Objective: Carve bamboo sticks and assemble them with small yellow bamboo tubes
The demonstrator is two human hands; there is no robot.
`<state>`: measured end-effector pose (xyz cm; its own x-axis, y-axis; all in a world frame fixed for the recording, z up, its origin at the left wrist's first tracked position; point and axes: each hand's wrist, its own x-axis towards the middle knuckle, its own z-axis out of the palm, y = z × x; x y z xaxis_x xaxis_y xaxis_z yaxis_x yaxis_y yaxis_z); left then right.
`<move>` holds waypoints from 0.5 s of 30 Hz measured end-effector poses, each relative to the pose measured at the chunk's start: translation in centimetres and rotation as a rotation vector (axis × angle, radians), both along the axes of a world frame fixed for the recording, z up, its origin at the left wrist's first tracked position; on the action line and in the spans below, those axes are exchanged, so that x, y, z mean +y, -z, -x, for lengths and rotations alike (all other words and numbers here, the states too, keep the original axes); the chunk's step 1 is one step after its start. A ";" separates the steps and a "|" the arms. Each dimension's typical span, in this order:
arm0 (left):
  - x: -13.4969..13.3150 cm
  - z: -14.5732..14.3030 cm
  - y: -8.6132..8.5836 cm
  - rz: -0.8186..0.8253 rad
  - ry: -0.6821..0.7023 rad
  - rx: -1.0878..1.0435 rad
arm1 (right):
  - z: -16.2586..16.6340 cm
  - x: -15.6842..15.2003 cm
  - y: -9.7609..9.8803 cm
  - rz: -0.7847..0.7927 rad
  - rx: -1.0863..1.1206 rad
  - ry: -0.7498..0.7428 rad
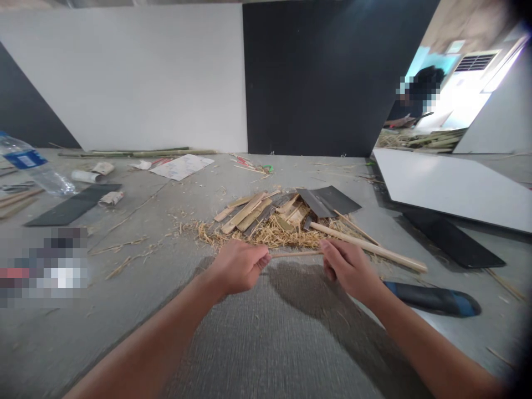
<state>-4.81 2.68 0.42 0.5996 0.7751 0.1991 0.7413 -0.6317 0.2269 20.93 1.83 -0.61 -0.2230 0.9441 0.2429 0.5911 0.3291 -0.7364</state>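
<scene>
A thin wooden or bamboo stick [296,254] runs level between my two hands. My left hand [239,266] is closed around its left end, and my right hand [347,269] pinches its right end. Just beyond lies a heap of curly shavings [286,235] with flat wood strips [249,213] and dark grey pieces [330,200] on top. A thicker pale rod [374,247] slants out of the heap past my right hand. Near my right forearm rests a black and blue handle [434,299], its far part hidden by the arm.
White and black panels [166,77] stand behind the work surface. On the left are a plastic bottle [39,166] and a dark strip [75,205]. A white board [453,185] and a black flat piece [455,238] lie right. Another person [419,97] is at the back right.
</scene>
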 end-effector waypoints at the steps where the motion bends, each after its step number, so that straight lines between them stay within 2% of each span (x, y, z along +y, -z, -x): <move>1: 0.0 0.0 0.0 -0.004 -0.002 -0.005 | -0.1 0.1 0.2 0.004 0.019 0.005; 3: 0.0 0.1 0.0 -0.011 -0.007 -0.018 | -0.3 0.3 0.5 -0.043 0.004 0.013; 7: 0.2 0.1 0.1 0.030 -0.011 -0.089 | -0.8 0.4 0.5 -0.233 -0.117 0.021; 12: 0.4 0.1 -0.2 0.349 0.026 -0.310 | -1.1 0.2 -0.1 -0.455 -0.207 0.031; 15: 0.5 0.1 -0.3 0.482 0.066 -0.366 | -1.2 0.1 -0.3 -0.505 -0.222 0.002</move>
